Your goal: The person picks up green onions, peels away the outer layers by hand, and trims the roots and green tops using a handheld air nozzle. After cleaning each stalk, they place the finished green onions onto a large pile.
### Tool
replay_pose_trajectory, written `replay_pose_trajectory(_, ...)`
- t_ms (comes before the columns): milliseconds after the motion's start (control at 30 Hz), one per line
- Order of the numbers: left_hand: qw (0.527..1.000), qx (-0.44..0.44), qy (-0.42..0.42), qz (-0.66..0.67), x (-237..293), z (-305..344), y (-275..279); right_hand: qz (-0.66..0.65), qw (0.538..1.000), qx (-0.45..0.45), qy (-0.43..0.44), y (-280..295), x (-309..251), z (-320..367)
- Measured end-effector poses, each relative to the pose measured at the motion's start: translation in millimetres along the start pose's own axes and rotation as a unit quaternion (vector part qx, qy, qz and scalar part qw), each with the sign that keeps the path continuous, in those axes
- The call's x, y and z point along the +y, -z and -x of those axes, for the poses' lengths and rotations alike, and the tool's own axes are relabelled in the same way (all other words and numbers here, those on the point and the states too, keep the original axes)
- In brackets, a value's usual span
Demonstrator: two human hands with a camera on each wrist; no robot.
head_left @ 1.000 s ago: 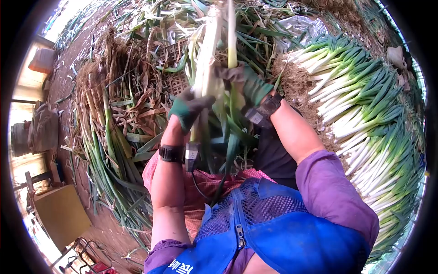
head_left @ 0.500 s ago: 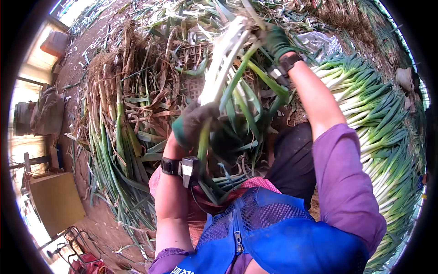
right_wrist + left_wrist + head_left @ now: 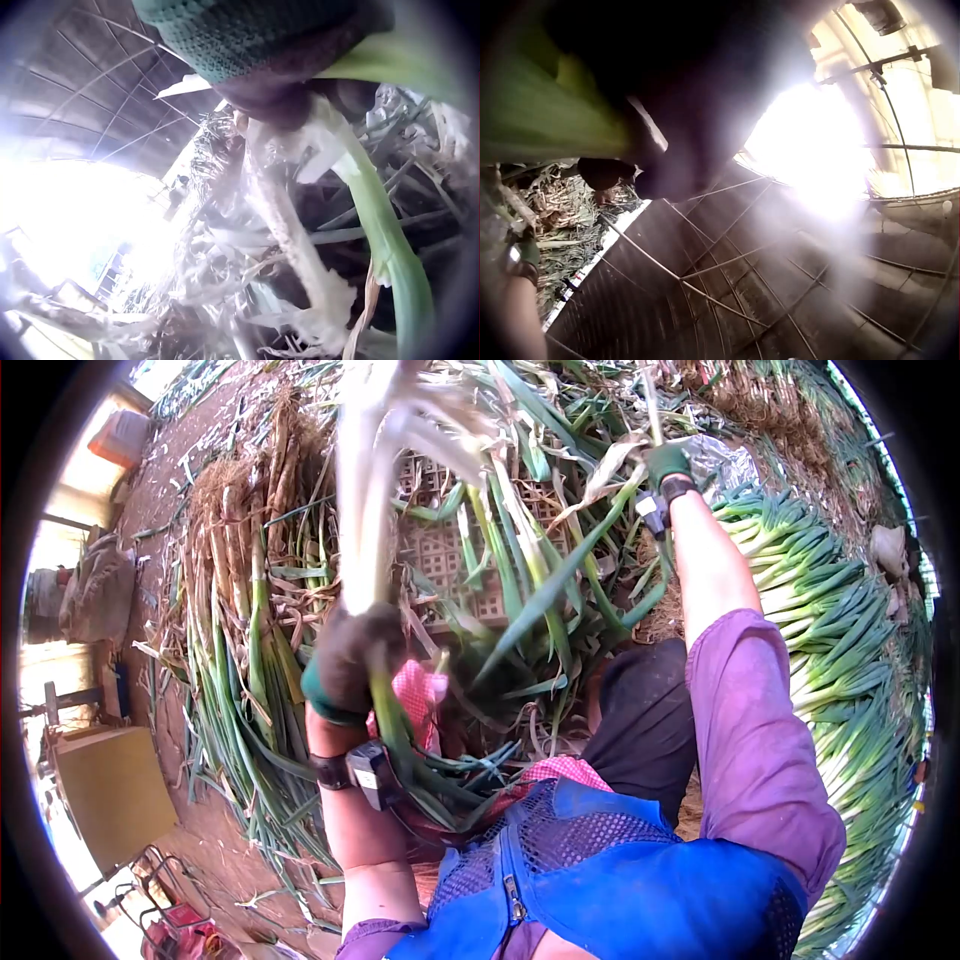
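Note:
My gloved left hand grips a few long green onions by their stalks, white ends up and blurred. Their green leaves hang down beside the wrist towards the lap. In the left wrist view a green stalk runs beside the dark glove. Out to the far right, my gloved right hand holds loose outer onion leaves, pale and ragged where the fingers grip them and green lower down. A thin white stalk rises just above that hand.
A crate with a latticed surface lies ahead under scattered leaves. Unpeeled onions with brown roots are heaped at the left. A long row of clean onions lines the right. Silvery plastic sheeting lies near the right hand.
The hands have moved apart: the left hand drew back left with the onions, and the right hand swung out right with leaves pulled from them.

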State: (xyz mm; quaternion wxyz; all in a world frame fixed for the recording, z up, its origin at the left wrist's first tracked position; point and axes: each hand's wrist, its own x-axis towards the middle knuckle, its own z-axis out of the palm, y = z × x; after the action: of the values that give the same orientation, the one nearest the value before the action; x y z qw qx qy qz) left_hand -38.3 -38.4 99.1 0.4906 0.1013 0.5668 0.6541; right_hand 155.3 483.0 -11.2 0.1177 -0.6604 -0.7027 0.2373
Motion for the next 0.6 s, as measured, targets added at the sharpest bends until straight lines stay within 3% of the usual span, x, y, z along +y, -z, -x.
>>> replay_pose_trajectory(67,0.995,0.010,-0.057,0.081,-8.8,-15.0,27.3,0.157,0.981,-0.013,0.111,-47.9,-5.6,14.0)
replay_pose_trajectory(100,0.990,0.093,-0.053,0.096,-5.4,-19.4,22.4,0.097,0.980,-0.096,0.145,-60.3,-16.0,41.7)
replay_pose_trajectory(133,0.990,0.108,-0.047,0.072,-5.1,-23.3,18.6,0.036,0.967,-0.177,0.177,-71.5,-27.2,81.4)
replay_pose_trajectory(167,0.990,0.122,-0.042,0.050,-5.5,-26.8,14.8,-0.033,0.948,-0.288,0.131,-88.5,-38.4,110.7)
replay_pose_trajectory(233,0.987,0.155,-0.014,0.028,-11.0,-32.9,8.2,0.164,0.879,-0.268,0.360,-77.3,-73.7,201.2)
replay_pose_trajectory(267,0.990,0.139,-0.009,0.032,-14.2,-35.0,6.7,0.078,0.912,-0.351,0.197,-65.1,-89.5,232.3)
replay_pose_trajectory(333,0.992,0.115,0.000,0.057,-18.2,-36.4,1.9,0.178,0.918,-0.248,0.252,-155.6,-40.6,204.9)
replay_pose_trajectory(367,0.993,0.108,-0.013,0.049,-20.0,-38.0,1.3,0.104,0.934,-0.300,0.164,-141.1,-46.5,213.3)
replay_pose_trajectory(400,0.991,0.117,-0.029,0.066,-20.7,-37.2,-2.2,0.001,0.951,-0.238,0.195,-144.2,-37.5,214.7)
replay_pose_trajectory(467,0.993,0.107,0.000,0.039,-21.2,-39.4,0.7,-0.106,0.939,-0.271,0.182,-136.7,-39.5,217.7)
replay_pose_trajectory(600,0.996,0.057,-0.012,0.070,-38.7,-61.9,9.8,-0.122,0.881,-0.281,0.359,-110.5,-67.3,243.0)
